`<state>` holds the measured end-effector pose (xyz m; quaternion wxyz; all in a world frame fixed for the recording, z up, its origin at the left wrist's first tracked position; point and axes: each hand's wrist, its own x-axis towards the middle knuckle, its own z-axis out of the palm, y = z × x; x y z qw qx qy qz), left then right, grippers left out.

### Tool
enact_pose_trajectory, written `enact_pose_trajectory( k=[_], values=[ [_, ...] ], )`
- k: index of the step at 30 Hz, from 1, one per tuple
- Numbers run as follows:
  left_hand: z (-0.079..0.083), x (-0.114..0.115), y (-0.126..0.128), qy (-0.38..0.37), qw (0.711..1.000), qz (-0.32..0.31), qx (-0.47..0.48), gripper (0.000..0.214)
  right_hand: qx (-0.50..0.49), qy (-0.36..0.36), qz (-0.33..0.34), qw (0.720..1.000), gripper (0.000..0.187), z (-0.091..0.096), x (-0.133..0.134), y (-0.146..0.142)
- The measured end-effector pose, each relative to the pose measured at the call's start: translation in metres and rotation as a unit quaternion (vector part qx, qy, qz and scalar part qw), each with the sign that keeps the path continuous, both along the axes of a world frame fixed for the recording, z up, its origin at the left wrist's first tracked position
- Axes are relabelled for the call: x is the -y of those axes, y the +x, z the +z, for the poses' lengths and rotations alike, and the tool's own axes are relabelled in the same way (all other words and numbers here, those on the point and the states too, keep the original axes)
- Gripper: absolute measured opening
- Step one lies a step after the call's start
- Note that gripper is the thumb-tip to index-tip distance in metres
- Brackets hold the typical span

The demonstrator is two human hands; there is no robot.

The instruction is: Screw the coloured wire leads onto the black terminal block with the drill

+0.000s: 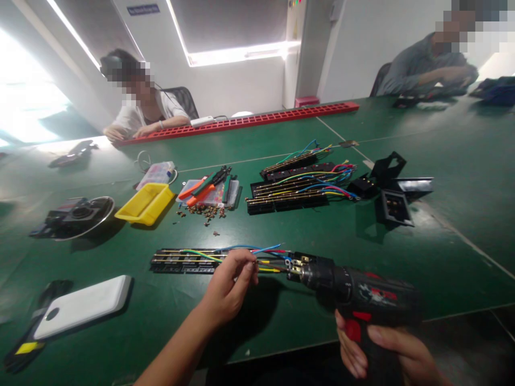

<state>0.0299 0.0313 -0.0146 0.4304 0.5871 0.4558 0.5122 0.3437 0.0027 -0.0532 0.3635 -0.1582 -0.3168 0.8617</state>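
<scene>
My right hand (396, 343) grips a black and red cordless drill (374, 295) by its handle. The drill's chuck points left at a black connector block with brass terminals (300, 261); whether the bit touches a screw there is too small to tell. My left hand (231, 284) is closed in a pinch on the coloured wires (269, 249), just left of the block. Blue, yellow and red wires run past its fingertips. Behind this hand lies a long black strip with brass bars (173, 260), flat on the table, its right part covered by the hand and wires.
Similar wired strips (287, 199) lie farther back beside black housings (396, 206). A yellow bin (145, 203), orange-handled pliers (205, 187) and small brass parts (209, 212) are left of them. A white power bank (86, 305) lies front left. Two people sit across the green table (193, 332).
</scene>
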Motion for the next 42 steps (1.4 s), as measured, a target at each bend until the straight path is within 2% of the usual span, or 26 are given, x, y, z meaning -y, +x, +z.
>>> enact_pose_trajectory(
  k=[3,5,8,11,14,18,21,24,28,30,32,35,37,39,42],
  values=[
    [0.005,-0.002,-0.003,-0.009,1.000,-0.021,-0.018,0.025,-0.004,0.013,-0.008,1.000,0.041,0.003,-0.003,0.001],
    [0.012,-0.005,-0.004,0.002,0.999,-0.010,-0.050,0.031,-0.001,0.039,-0.025,0.999,0.041,0.009,-0.006,0.002],
    [0.020,-0.015,-0.003,0.062,0.979,-0.031,-0.194,0.023,0.010,0.076,-0.069,0.995,0.037,0.022,-0.012,0.005],
    [0.021,-0.028,0.001,0.148,0.922,-0.100,-0.342,0.023,0.035,0.085,-0.117,0.989,0.034,0.035,-0.022,0.007],
    [0.013,-0.035,0.004,0.229,0.863,-0.118,-0.434,0.017,0.051,0.084,-0.128,0.987,0.033,0.042,-0.034,0.005],
    [-0.002,-0.032,0.006,0.313,0.774,-0.097,-0.542,0.014,0.061,0.088,-0.135,0.985,0.033,0.039,-0.049,-0.001],
    [-0.010,-0.026,0.006,0.315,0.735,-0.057,-0.598,0.013,0.060,0.084,-0.134,0.986,0.032,0.032,-0.055,-0.003],
    [-0.013,-0.025,0.006,0.298,0.721,-0.035,-0.625,0.018,0.056,0.077,-0.123,0.988,0.033,0.024,-0.060,-0.002],
    [-0.013,-0.030,0.007,0.296,0.699,-0.016,-0.651,0.014,0.059,0.067,-0.119,0.989,0.036,0.017,-0.064,-0.001],
    [-0.013,-0.033,0.007,0.291,0.697,-0.003,-0.656,0.010,0.061,0.066,-0.118,0.989,0.038,0.016,-0.067,-0.001],
    [-0.012,-0.036,0.006,0.310,0.709,-0.005,-0.634,0.009,0.064,0.066,-0.119,0.989,0.039,0.017,-0.069,-0.002],
    [-0.009,-0.039,0.004,0.348,0.748,-0.014,-0.565,0.009,0.062,0.071,-0.116,0.989,0.040,0.018,-0.073,-0.005],
    [-0.006,-0.041,0.004,0.347,0.769,-0.022,-0.536,0.009,0.058,0.074,-0.112,0.989,0.040,0.019,-0.076,-0.007],
    [-0.003,-0.043,0.006,0.341,0.778,-0.040,-0.526,0.010,0.053,0.075,-0.108,0.990,0.037,0.020,-0.077,-0.009],
    [0.000,-0.047,0.010,0.347,0.776,-0.051,-0.524,0.012,0.050,0.069,-0.104,0.991,0.036,0.020,-0.078,-0.009]
  ],
)
